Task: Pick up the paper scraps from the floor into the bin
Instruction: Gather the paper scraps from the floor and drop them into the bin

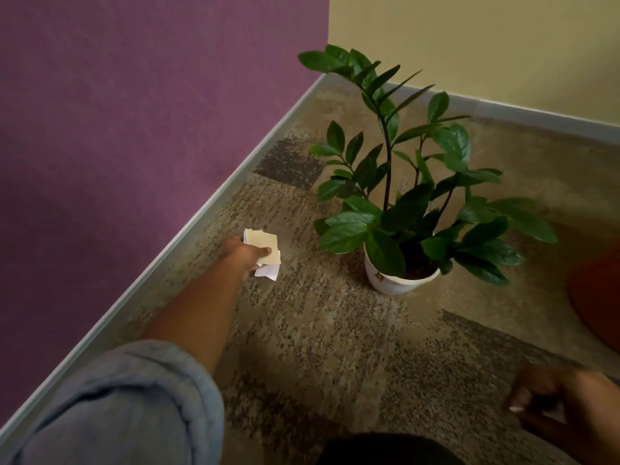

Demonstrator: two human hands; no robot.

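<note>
My left hand (243, 253) reaches far out over the patterned carpet near the purple wall. It grips a small bunch of paper scraps (263, 246), cream and white pieces that stick out past the fingers. My right hand (550, 397) is low at the bottom right, blurred, with its fingers curled; something small and white shows under them, and I cannot make out what it is. No bin is in view.
A leafy green plant in a white pot (399, 280) stands on the carpet just right of my left hand. A reddish-brown round object (600, 297) lies at the right edge. The purple wall (134, 129) and grey skirting (208, 209) run along the left.
</note>
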